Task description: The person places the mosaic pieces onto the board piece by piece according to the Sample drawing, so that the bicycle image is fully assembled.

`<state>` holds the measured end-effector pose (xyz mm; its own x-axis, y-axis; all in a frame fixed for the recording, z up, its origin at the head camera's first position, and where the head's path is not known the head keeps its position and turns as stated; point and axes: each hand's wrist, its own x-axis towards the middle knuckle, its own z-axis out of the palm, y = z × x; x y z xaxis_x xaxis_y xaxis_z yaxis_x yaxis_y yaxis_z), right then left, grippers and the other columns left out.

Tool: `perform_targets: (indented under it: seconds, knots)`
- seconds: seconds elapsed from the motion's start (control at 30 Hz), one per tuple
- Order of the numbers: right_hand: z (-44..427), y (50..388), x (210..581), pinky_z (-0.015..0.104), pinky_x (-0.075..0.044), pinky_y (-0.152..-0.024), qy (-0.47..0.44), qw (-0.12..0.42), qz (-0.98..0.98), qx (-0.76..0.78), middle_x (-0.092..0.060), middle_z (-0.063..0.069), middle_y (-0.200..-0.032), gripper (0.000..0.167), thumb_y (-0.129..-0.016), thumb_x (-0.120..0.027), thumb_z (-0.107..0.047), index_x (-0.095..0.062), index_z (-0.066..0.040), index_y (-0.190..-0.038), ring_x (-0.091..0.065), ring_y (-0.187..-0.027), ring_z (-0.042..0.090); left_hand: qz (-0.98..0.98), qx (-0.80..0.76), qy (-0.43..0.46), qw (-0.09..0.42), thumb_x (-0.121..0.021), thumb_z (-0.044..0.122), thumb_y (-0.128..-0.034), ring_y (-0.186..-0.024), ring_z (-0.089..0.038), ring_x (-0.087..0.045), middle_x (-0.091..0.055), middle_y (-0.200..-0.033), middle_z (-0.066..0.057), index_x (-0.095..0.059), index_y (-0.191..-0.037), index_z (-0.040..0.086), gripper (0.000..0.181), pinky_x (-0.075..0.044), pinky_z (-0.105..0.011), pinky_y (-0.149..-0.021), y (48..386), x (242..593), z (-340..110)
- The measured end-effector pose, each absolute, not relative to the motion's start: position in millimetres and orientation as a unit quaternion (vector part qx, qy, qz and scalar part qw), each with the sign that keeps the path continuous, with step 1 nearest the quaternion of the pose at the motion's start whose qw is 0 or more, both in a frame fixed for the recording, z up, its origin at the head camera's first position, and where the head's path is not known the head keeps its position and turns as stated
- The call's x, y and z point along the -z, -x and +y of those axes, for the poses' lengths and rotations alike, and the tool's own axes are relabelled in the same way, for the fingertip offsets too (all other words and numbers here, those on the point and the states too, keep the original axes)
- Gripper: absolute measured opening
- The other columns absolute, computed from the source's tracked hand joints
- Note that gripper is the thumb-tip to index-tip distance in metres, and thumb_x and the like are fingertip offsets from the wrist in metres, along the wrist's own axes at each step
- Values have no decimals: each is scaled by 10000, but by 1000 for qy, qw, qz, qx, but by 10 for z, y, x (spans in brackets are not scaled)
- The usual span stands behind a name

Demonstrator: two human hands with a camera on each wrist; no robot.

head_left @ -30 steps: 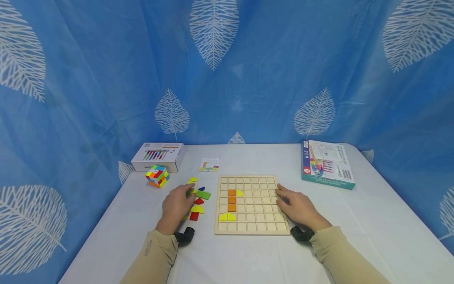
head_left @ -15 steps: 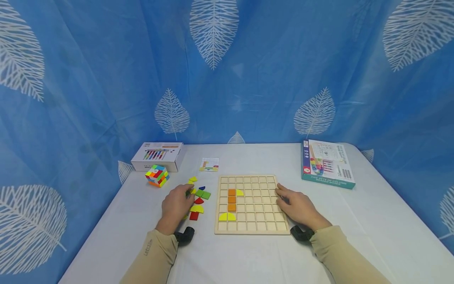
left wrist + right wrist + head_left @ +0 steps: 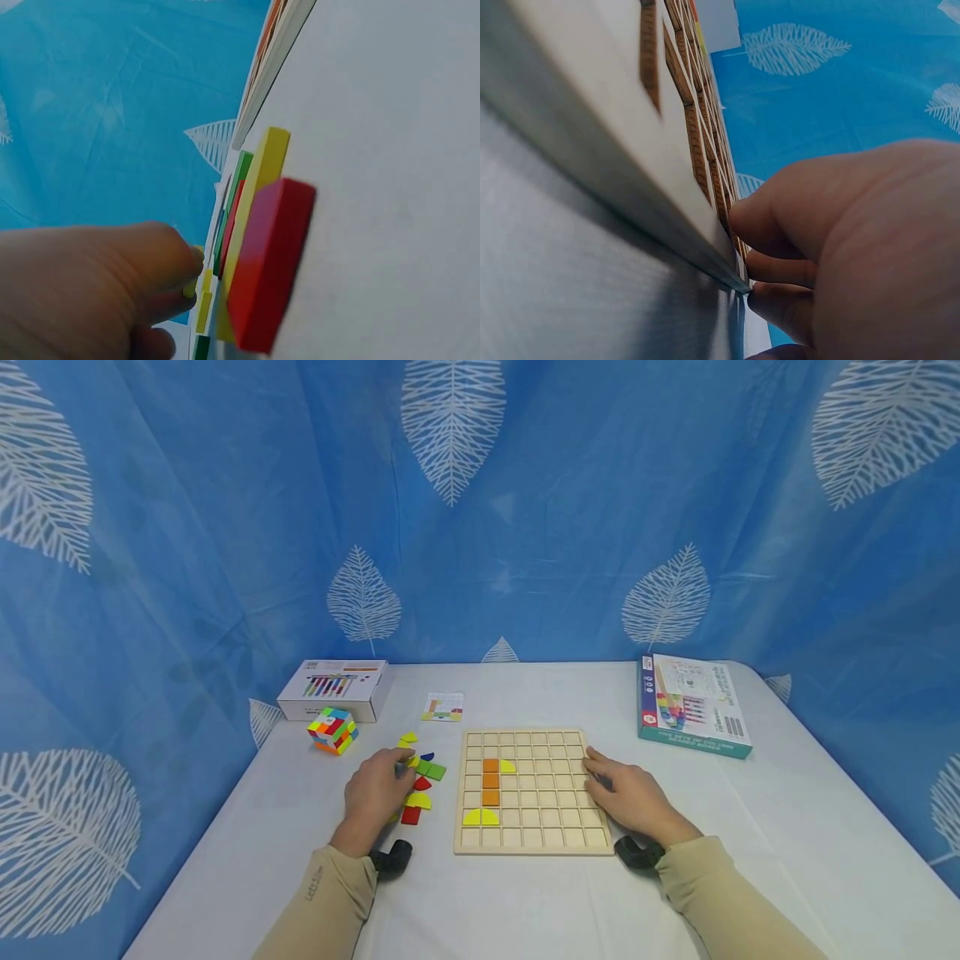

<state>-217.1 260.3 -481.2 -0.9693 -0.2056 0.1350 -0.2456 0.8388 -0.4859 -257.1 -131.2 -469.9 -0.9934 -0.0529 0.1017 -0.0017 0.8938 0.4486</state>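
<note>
At the left, my left hand [image 3: 377,787] is over a scatter of flat coloured pieces. Its thumb and fingertip pinch a small yellow piece [image 3: 190,283], mostly covered by the fingers. Beside that hand lie a red square [image 3: 410,816], a yellow half-round shape [image 3: 419,800], a red quarter-round piece [image 3: 422,783] and green squares [image 3: 431,770]. The wooden grid board [image 3: 534,855] lies in the middle, with orange squares [image 3: 491,782] and yellow quarter-round pieces [image 3: 481,817] in some cells. My right hand [image 3: 633,797] rests its fingertips on the board's right edge.
A pattern card [image 3: 442,707] lies behind the board. A puzzle cube [image 3: 333,731] stands in front of a white box [image 3: 333,691] at the back left. Another flat box [image 3: 693,705] lies at the back right. Blue leaf-print cloth [image 3: 525,527] hangs behind the table.
My left hand has shifted very slightly to the right among the pieces. The right hand and the board stay where they were.
</note>
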Motion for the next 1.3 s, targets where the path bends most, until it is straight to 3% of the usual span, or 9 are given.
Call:
perform_targets:
  seconds: [0.33,0.5,0.57,0.8,1.07,1.3]
  knots:
    - [2625,2176,4828,595,-408,-1110,-116,39,-958,-258,-466,122,-1577,482,-1021,-599,-252,-577,-19,-1443,-492,-1398,417,-960,271,25,63,-773,287,-919,-966,-219,-639,-718,-1285,-31,-737,-1274,194,369,-514,-277,-676,2478,4666,-1187]
    - [2627,2176,4832,594,-407,-1112,-117,39,-958,-259,-465,124,-1577,486,-1020,-601,-255,-577,-17,-1442,-488,-1402,414,-957,273,67,65,-775,289,-920,-1130,-245,-666,-716,-1294,-27,-739,-1272,211,362,-571,-439,-915,2425,4634,-1139]
    - [2626,2177,4832,592,-408,-1112,-116,40,-958,-260,-466,122,-1576,486,-1018,-605,-258,-579,-17,-1440,-490,-1401,413,-957,271,87,59,-778,290,-920,-1127,-243,-660,-712,-1295,-24,-738,-1269,219,358,-563,-455,-947,2406,4626,-1124]
    - [2619,2172,4821,594,-414,-1105,-116,42,-958,-258,-466,126,-1575,485,-1018,-606,-255,-579,-14,-1438,-497,-1393,415,-948,259,178,47,-803,262,-900,-851,-120,-582,-740,-1193,47,-759,-1230,234,334,-529,-288,-764,2348,4603,-1084]
    - [2602,2178,4818,594,-418,-1101,-118,44,-958,-259,-471,127,-1571,487,-1016,-610,-262,-581,-18,-1437,-502,-1388,416,-928,273,252,11,-807,280,-891,-782,-95,-540,-725,-1166,106,-775,-1184,276,294,-486,-235,-652,2272,4537,-1092]
    - [2605,2178,4821,595,-427,-1091,-121,52,-958,-254,-481,133,-1563,466,-1014,-619,-233,-594,-13,-1424,-513,-1375,423,-923,261,282,18,-805,282,-893,-764,-64,-528,-730,-1126,124,-782,-1167,272,275,-484,-211,-637,2241,4529,-1081]
